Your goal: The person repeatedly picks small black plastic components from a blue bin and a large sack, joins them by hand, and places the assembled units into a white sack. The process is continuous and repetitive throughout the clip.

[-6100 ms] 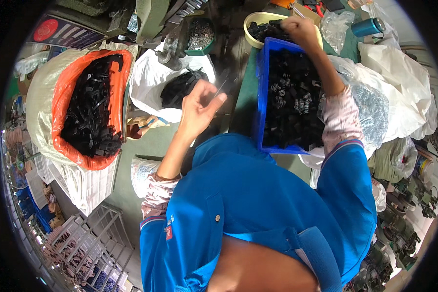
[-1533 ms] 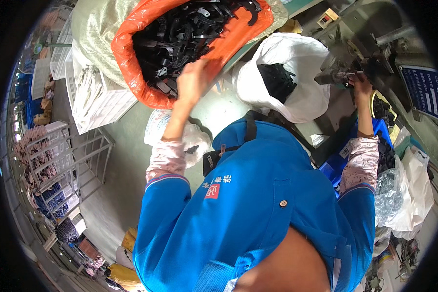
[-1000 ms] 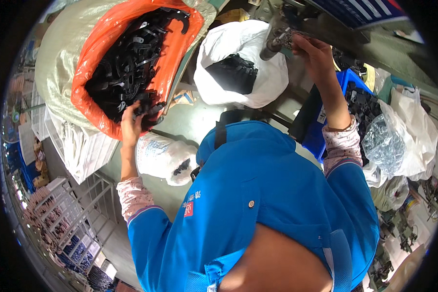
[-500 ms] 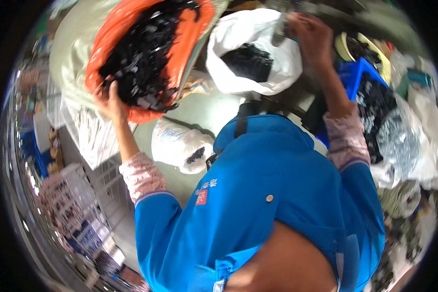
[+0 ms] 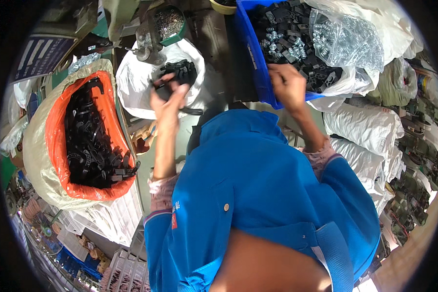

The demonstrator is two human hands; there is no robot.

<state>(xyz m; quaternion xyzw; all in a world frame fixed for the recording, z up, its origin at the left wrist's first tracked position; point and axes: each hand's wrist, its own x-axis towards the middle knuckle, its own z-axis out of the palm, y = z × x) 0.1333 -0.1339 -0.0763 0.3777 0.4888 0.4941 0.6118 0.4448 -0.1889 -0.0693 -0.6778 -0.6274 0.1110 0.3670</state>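
My left hand (image 5: 168,100) is raised over a white sack (image 5: 131,82) and grips a black plastic part (image 5: 168,86) by its end; more black parts (image 5: 186,70) lie inside that sack. My right hand (image 5: 288,87) rests on the near rim of a blue crate (image 5: 252,53), its fingers curled down among the black parts (image 5: 287,22) there; whether it holds one is hidden. A clear bag of small metal screws (image 5: 345,41) lies in the crate beside it.
A big sack with an orange liner (image 5: 53,141), full of black parts (image 5: 90,141), stands at my left. A green bowl of metal bits (image 5: 168,22) sits beyond the white sack. White filled sacks (image 5: 370,131) pile at the right. Wire racks (image 5: 117,263) lie low left.
My left hand left the orange sack and now holds a black part over the white sack. My right hand dropped from the machine area to the blue crate. The view swung right.
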